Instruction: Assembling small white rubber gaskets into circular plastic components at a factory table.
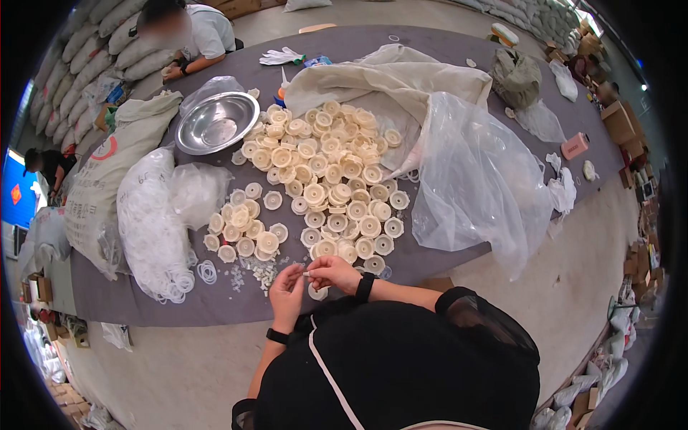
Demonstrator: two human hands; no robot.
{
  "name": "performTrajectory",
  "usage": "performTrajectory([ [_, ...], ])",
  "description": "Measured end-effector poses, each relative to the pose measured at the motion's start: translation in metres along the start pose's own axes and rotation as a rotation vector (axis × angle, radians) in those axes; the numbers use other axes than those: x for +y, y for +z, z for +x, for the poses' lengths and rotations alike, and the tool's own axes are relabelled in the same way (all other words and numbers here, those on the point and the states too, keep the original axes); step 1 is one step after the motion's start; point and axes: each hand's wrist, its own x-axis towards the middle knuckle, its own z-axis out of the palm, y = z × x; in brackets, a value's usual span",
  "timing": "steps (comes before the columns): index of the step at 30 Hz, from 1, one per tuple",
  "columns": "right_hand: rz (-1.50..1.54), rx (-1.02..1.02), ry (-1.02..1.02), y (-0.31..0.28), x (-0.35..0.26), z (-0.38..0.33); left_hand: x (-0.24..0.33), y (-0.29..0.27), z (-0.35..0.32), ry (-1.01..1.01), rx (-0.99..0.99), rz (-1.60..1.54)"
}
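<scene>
Close together at the table's near edge, my left hand (287, 288) and my right hand (335, 274) have their fingers pinched. A small white plastic piece (307, 274) sits between the right fingertips; the left fingertips meet beside it, and what they hold is too small to make out. One cream, round, scalloped plastic cap (317, 292) lies just below the hands. Beyond them spreads a large heap of the same caps (337, 172), with a smaller pile (247, 229) to its left. Small white pieces (264, 275) and tiny clear bits (236, 278) lie left of my left hand.
Left on the table are a bag of clear rings (147, 222), a woven sack (118, 179) and a metal bowl (217, 123). A cloth sack (401, 79) and clear plastic sheet (473, 179) lie right of the heap. Another person (197, 36) sits across, far left.
</scene>
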Motion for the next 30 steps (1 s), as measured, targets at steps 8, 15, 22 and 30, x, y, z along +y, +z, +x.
performTrajectory([
  [8, -0.009, 0.007, -0.027, -0.006, 0.006, 0.005, 0.000, 0.001, 0.002, 0.047, -0.042, 0.146],
  [15, 0.171, 0.188, -0.098, -0.031, 0.009, 0.005, -0.049, -0.013, 0.005, 0.101, -0.280, 0.923],
  [22, -0.181, 0.202, 0.091, -0.060, 0.028, -0.002, -0.071, 0.000, 0.018, 0.186, -0.313, 1.075],
  [30, -0.027, 0.214, -0.011, -0.059, 0.023, 0.005, -0.053, 0.003, 0.037, 0.220, -0.111, 0.785],
])
